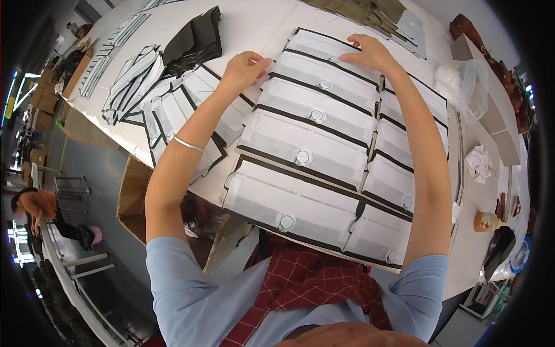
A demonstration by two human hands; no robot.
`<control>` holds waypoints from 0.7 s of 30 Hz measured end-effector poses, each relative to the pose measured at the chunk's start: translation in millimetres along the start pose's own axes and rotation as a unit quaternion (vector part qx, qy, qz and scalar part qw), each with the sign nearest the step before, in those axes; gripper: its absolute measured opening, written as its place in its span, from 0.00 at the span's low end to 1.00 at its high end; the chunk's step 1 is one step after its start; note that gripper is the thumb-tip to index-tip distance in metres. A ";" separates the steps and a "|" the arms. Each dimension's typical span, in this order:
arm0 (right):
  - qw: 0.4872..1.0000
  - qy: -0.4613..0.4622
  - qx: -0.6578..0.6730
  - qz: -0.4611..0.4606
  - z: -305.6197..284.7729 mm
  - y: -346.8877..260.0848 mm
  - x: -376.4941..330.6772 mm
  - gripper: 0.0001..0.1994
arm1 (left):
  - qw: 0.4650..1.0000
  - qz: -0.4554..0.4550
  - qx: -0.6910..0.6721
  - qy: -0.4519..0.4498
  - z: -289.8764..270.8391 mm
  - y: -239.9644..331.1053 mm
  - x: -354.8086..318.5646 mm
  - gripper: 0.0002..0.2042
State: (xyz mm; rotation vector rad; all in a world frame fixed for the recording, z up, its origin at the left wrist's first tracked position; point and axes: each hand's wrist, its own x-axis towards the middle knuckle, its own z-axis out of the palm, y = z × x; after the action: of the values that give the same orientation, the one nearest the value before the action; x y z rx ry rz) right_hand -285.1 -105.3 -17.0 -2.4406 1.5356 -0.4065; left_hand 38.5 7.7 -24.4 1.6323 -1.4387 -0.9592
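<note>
In front of me, white fabric panels with black edges lie in two overlapping columns, and round silvery discs sit on them. My left hand is at the far left edge of the longer column, its fingers curled together in a pinch; what they hold, if anything, is too small to make out. Over the farthest panel, my right hand has thumb and forefinger apart. The thumb tip is close to a round disc on that panel. My right forearm covers part of the right column.
Loose white panels and a dark green fabric stack lie at left. More green pieces are at the far edge. Clear plastic and an orange-capped bottle stand right. A cardboard box is below the table's left edge.
</note>
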 end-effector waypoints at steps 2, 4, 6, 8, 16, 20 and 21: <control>1.000 -0.022 -0.004 0.016 -4.8 -1.2 5.9 0.39 | 0.999 -0.019 0.005 -0.026 7.8 1.2 6.2 0.16; 1.000 -0.022 0.000 0.008 -3.0 3.8 12.3 0.40 | 0.998 -0.026 0.036 -0.054 12.5 -1.6 16.7 0.16; 0.999 -0.035 0.002 0.008 -8.0 6.7 17.0 0.38 | 0.998 -0.035 0.025 -0.054 13.7 -4.2 21.7 0.16; 0.998 -0.061 0.015 -0.008 -10.0 16.1 27.0 0.33 | 0.997 -0.044 0.013 -0.059 15.7 -1.9 24.3 0.16; 0.930 -0.109 0.345 -0.060 -53.3 -24.1 15.4 0.14 | 0.997 -0.054 0.001 -0.046 17.1 -1.1 15.6 0.14; 0.919 -0.221 0.324 -0.042 -37.8 -27.0 10.3 0.23 | 0.998 -0.038 0.005 -0.041 20.2 -1.2 16.3 0.14; 0.926 -0.225 0.298 -0.053 -26.7 -21.6 15.7 0.23 | 0.998 -0.040 0.005 -0.047 19.5 0.1 16.5 0.16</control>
State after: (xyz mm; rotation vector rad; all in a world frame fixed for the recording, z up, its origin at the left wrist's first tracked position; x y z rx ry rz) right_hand -269.8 -111.6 17.0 -1.9551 0.9190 -0.2545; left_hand 22.5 -9.8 -33.8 1.6833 -1.4512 -1.0877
